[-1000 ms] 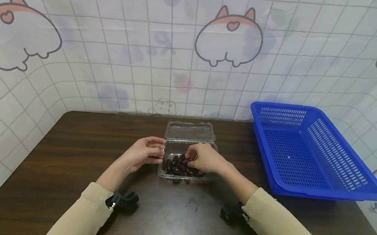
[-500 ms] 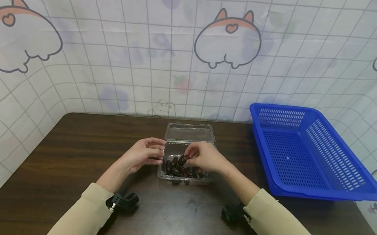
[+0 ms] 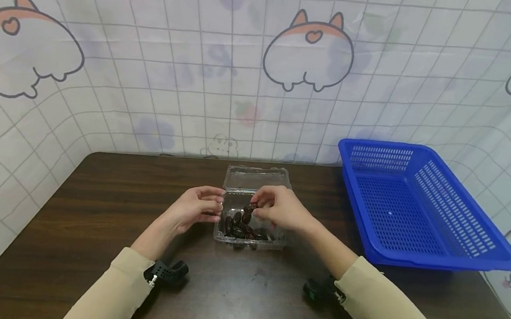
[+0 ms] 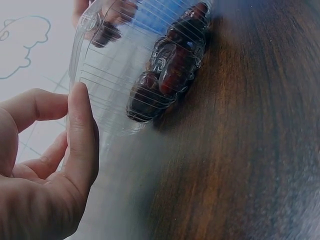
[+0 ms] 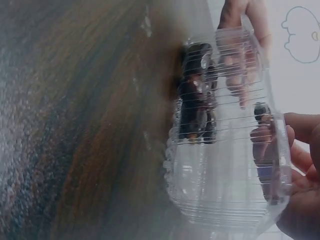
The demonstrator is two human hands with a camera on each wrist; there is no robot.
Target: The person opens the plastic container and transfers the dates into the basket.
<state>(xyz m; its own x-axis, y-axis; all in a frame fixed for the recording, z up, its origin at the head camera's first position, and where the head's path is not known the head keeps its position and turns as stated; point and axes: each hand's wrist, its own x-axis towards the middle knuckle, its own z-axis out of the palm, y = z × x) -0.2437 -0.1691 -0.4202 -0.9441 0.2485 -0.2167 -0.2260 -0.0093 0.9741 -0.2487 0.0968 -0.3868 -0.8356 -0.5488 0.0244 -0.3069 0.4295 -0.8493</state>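
A clear plastic clamshell box (image 3: 252, 241) stands on the table with dark, glossy dates (image 3: 240, 228) in its bottom. Its hinged lid (image 3: 258, 179) lies back, away from me. My left hand (image 3: 192, 210) rests with extended fingers against the box's left wall; in the left wrist view its thumb (image 4: 82, 135) lies along the plastic. Over the box, my right hand (image 3: 283, 208) pinches one date (image 3: 249, 213) between thumb and fingers. That lifted date (image 4: 106, 35) shows through the wall in the left wrist view, above the others. The right wrist view sees my right hand (image 5: 305, 175) through the box.
A blue perforated plastic basket (image 3: 398, 209) stands at the table's right side. The dark wood table (image 3: 242, 292) meets a wall covered with patterned cloth (image 3: 190, 71) at the back. Each wrist wears a black strap (image 3: 168, 273).
My right hand has risen slightly from the pile in the box, drawing up one date between its fingertips. My left hand stays at the box's left side.
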